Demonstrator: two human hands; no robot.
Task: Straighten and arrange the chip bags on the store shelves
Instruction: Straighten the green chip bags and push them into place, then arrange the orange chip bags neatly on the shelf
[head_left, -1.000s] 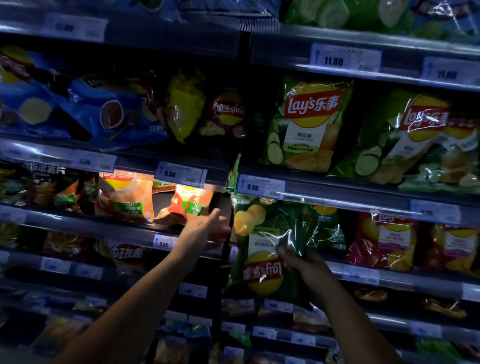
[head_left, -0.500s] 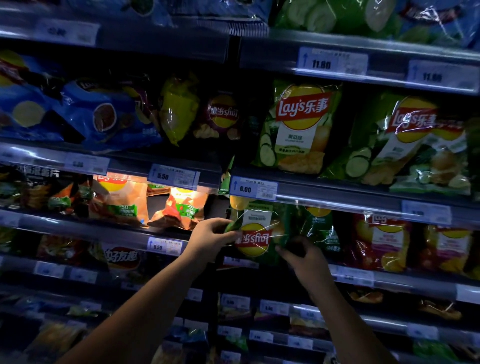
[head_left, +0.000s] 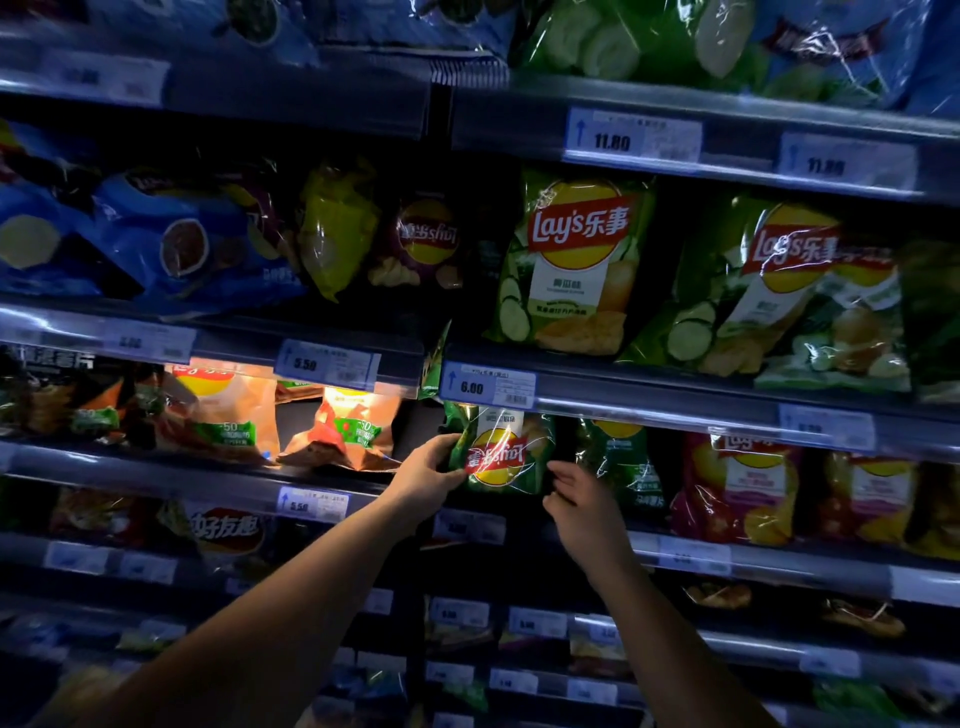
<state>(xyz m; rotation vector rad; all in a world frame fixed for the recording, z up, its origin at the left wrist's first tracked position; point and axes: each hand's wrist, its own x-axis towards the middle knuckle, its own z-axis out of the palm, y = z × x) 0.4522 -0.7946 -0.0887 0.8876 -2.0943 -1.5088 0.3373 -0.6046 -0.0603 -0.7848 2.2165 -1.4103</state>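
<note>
Price tags (head_left: 632, 136) along shelf rails

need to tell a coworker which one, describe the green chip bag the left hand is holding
Find the 6.00 price tag on the shelf edge right of centre. Directly beneath it sits the green chip bag, pinched at its left edge by the left hand. Unlike its upright neighbours, its red and yellow logo is upside down.

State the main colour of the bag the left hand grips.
Green bag, left hand; head view.
</note>
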